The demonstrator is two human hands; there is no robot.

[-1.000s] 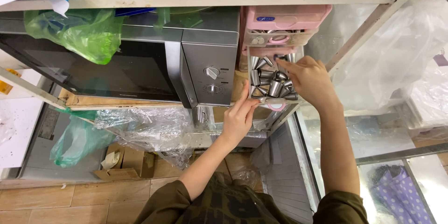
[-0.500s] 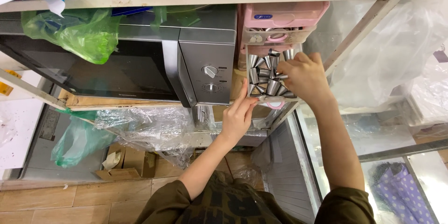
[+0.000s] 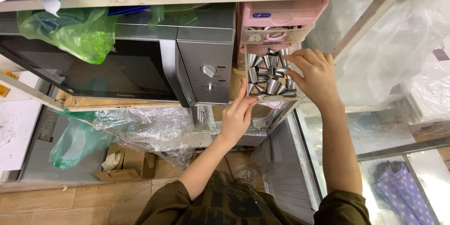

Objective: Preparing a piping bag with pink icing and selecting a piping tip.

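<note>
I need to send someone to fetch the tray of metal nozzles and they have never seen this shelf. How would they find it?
Find the silver microwave oven on the metal shelf; right of its dial panel stands a stack of small plastic trays. Under the pink lidded box one clear tray is pulled out, with the left hand at its front and the right hand inside. It alone shows silver cone-shaped metal nozzles.

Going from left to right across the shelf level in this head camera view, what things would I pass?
Green plastic bag → microwave oven → left hand → clear tray of metal piping nozzles → right hand → clear plastic sheeting.
</note>
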